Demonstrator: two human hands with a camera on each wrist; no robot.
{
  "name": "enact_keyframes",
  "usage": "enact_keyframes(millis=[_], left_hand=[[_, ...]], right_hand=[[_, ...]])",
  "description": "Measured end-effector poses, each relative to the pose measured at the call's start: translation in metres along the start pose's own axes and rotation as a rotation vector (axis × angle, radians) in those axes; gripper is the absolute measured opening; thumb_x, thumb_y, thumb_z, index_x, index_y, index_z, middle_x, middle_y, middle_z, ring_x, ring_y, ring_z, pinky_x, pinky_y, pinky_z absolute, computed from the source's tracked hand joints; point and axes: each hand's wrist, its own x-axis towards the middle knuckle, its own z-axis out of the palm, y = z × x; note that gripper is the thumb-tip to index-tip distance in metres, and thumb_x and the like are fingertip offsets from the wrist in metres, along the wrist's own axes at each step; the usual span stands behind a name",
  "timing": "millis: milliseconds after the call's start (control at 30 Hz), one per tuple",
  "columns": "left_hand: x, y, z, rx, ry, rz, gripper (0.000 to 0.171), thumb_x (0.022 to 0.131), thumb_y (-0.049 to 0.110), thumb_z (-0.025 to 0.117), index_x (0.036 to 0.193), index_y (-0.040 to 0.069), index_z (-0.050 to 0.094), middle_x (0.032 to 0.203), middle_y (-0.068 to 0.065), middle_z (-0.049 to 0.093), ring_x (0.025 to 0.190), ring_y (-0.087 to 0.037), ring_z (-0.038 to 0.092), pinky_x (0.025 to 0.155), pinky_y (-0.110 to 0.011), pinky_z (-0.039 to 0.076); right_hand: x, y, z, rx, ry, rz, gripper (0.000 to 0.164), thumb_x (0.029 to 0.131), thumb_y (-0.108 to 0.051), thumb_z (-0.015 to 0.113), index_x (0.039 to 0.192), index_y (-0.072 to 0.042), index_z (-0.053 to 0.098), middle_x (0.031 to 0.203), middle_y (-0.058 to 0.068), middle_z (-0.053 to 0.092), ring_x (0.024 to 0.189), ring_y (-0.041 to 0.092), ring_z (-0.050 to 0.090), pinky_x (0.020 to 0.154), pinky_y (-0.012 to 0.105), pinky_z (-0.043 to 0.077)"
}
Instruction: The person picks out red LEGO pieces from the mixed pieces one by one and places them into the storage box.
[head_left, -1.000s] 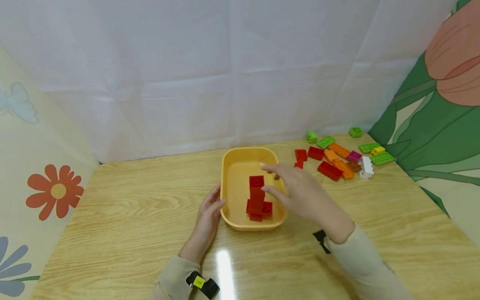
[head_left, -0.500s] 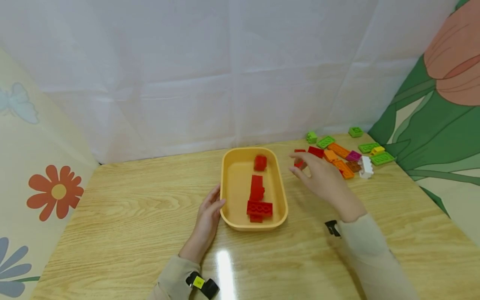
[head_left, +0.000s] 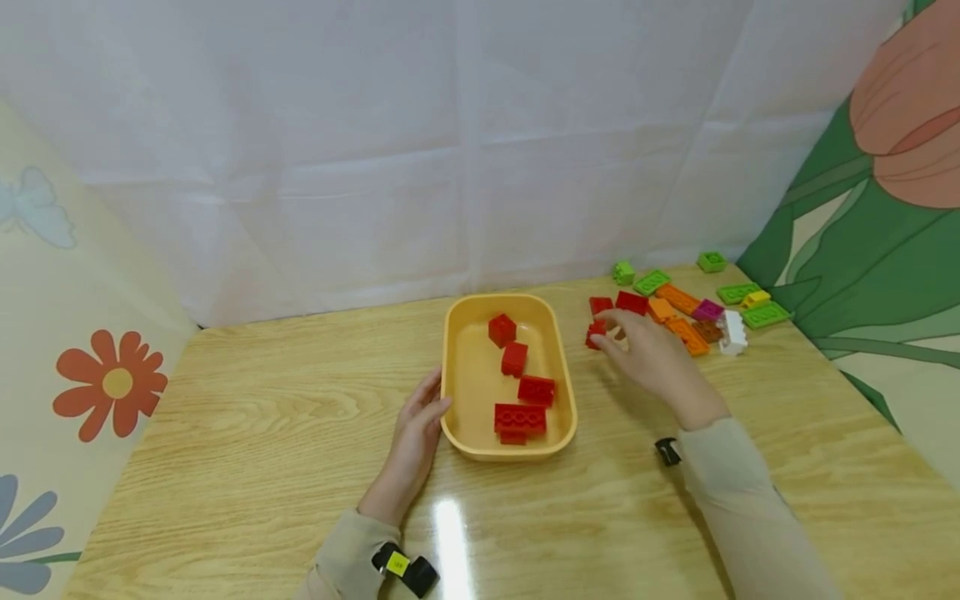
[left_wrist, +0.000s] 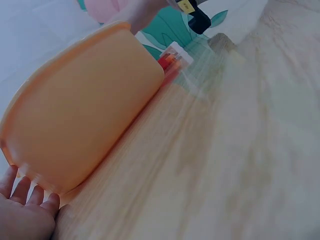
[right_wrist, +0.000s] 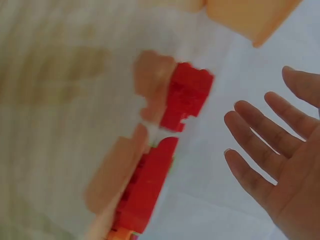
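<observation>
A yellow-orange plastic bin (head_left: 465,446) sits mid-table with several red building bricks inside, among them a long one (head_left: 520,417). My left hand (head_left: 414,425) rests against the bin's left side, its fingertips on the outer wall in the left wrist view, thumb at the rim. To the right of the bin, my right hand (head_left: 648,354) hovers with thumb and fingers parted around a small red brick (head_left: 595,335). The right wrist view shows that hand's fingers spread and apart from the red bricks (right_wrist: 189,90). Another red brick (head_left: 600,305) lies just behind.
Loose bricks lie scattered at the back right: green (head_left: 652,282), orange (head_left: 686,335), purple (head_left: 708,311), yellow (head_left: 756,300), brown and white (head_left: 732,332). A white cloth (head_left: 337,167) hangs behind the table, with painted panels at both sides.
My right hand has moved from over the bin rightward to the loose red bricks. The stacked-looking red bricks in the bin now lie apart. My left hand has stayed put.
</observation>
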Motion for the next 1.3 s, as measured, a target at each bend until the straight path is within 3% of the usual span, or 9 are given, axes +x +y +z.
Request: enact_keyframes(millis=[367, 600, 800, 967, 1100, 1300], left_hand=[[0.003, 0.0, 0.004, 0.01, -0.002, 0.005, 0.056, 0.092, 0.003, 0.045, 0.145, -0.002, 0.029, 0.154, -0.019, 0.028, 0.138, -0.025, 0.029, 0.095, -0.009, 0.041], [0.004, -0.004, 0.0, 0.064, -0.03, 0.091, 0.061, 0.09, 0.015, 0.052, 0.145, -0.002, 0.03, 0.152, -0.025, 0.03, 0.134, -0.025, 0.035, 0.11, -0.031, 0.036], [0.006, 0.002, -0.001, 0.064, 0.01, 0.051, 0.059, 0.09, 0.007, 0.047, 0.145, -0.003, 0.028, 0.153, -0.023, 0.028, 0.136, -0.027, 0.032, 0.108, -0.026, 0.036], [0.006, 0.004, -0.002, 0.029, 0.035, 0.007, 0.056, 0.09, 0.001, 0.045, 0.144, -0.003, 0.031, 0.152, -0.022, 0.032, 0.134, -0.028, 0.034, 0.097, -0.014, 0.043], [0.005, 0.002, -0.001, 0.0, 0.028, -0.004, 0.054, 0.091, 0.0, 0.045, 0.143, -0.003, 0.032, 0.152, -0.02, 0.032, 0.134, -0.027, 0.034, 0.094, -0.011, 0.045], [0.003, -0.002, -0.001, -0.008, 0.028, 0.005, 0.055, 0.09, 0.0, 0.044, 0.144, -0.003, 0.031, 0.153, -0.02, 0.03, 0.135, -0.027, 0.032, 0.093, -0.011, 0.045]], right_hand=[[0.005, 0.016, 0.005, -0.03, -0.006, -0.005, 0.048, 0.094, -0.034, 0.051, 0.13, -0.002, 0.05, 0.126, 0.026, 0.058, 0.107, 0.041, 0.056, 0.088, 0.061, 0.049], [0.009, 0.019, 0.006, -0.072, 0.006, -0.04, 0.048, 0.092, -0.032, 0.055, 0.129, -0.002, 0.051, 0.13, 0.026, 0.055, 0.115, 0.042, 0.051, 0.095, 0.062, 0.045], [0.019, 0.017, 0.005, -0.074, 0.012, -0.06, 0.047, 0.09, -0.03, 0.058, 0.128, -0.003, 0.052, 0.133, 0.025, 0.054, 0.119, 0.042, 0.048, 0.097, 0.062, 0.043], [0.029, 0.018, 0.003, -0.073, -0.018, -0.038, 0.048, 0.089, -0.028, 0.059, 0.129, -0.002, 0.051, 0.132, 0.026, 0.054, 0.117, 0.042, 0.049, 0.097, 0.062, 0.043], [0.034, 0.02, 0.004, -0.085, -0.074, 0.002, 0.051, 0.088, -0.029, 0.06, 0.129, 0.0, 0.05, 0.132, 0.027, 0.053, 0.117, 0.043, 0.048, 0.098, 0.062, 0.042], [0.036, 0.022, 0.013, -0.118, -0.094, -0.024, 0.055, 0.082, -0.03, 0.068, 0.126, 0.001, 0.054, 0.122, 0.027, 0.056, 0.104, 0.038, 0.054, 0.094, 0.058, 0.047]])
